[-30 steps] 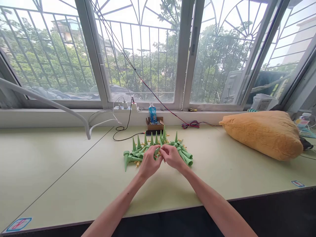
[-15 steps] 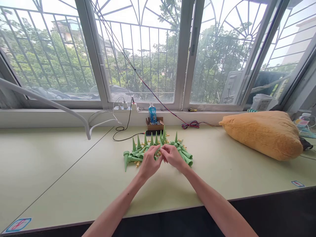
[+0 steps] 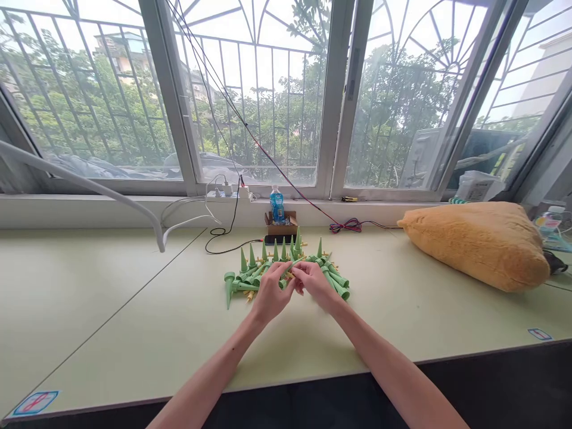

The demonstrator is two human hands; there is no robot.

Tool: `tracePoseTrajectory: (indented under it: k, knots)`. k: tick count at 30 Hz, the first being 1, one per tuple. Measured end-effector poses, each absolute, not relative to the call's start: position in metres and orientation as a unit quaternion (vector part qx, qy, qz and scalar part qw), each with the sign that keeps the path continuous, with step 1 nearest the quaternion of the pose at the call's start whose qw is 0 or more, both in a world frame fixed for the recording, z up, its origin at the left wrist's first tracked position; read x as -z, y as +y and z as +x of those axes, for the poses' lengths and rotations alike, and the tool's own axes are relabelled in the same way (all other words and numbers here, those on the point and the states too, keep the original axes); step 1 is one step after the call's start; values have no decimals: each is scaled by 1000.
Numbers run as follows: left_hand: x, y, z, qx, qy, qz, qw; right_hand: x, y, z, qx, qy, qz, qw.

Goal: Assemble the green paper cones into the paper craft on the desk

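My left hand (image 3: 272, 293) is closed around a green plastic spike (image 3: 291, 266), a tapered cone mostly covered by my fingers. Against it, my right hand (image 3: 315, 282) pinches a small yellow plastic piece (image 3: 290, 275); both hands meet at the spike, and the exact joint between the parts is hidden. Behind and around them is a pile of similar pieces. Several green spikes (image 3: 264, 250) stand point up in a row, others lie flat, such as the hollow cones (image 3: 340, 291) to the right. A capped spike (image 3: 229, 290) points down at the left end.
Small yellow parts (image 3: 249, 295) lie among the pile. Behind stand a phone (image 3: 277, 240), a cardboard box (image 3: 281, 229) and a blue bottle (image 3: 277, 205). An orange cushion (image 3: 476, 244) lies right. A white curved arm (image 3: 120, 196) reaches in from the left; cables (image 3: 351, 225) cross the back.
My fingers have shifted slightly. The green spike in my left hand now tilts more to the right, and the yellow piece between my hands shows more clearly.
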State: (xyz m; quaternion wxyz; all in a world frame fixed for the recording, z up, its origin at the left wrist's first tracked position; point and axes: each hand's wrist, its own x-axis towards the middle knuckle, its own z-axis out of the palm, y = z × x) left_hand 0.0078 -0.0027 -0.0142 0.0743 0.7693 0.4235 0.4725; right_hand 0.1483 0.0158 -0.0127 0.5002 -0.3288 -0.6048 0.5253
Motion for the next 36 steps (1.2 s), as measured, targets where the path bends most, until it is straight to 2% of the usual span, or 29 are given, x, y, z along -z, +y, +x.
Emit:
tracePoseTrajectory:
  k: [3, 9, 12, 26, 36]
  knots:
    - [14, -3, 8, -477, 423, 767, 73, 14, 14, 146, -472, -632, -355, 501]
    - [17, -2, 8, -471, 428, 768, 72, 19, 11, 146, -218, -745, -392, 495]
    - [21, 1, 7, -462, 430, 772, 72, 21, 11, 147, -161, -776, -396, 464]
    - [16, -3, 7, -443, 441, 773, 106, 25, 11, 148, -153, -795, -389, 439]
    - [24, 4, 6, -447, 447, 771, 76, 21, 10, 145, -175, -787, -384, 450]
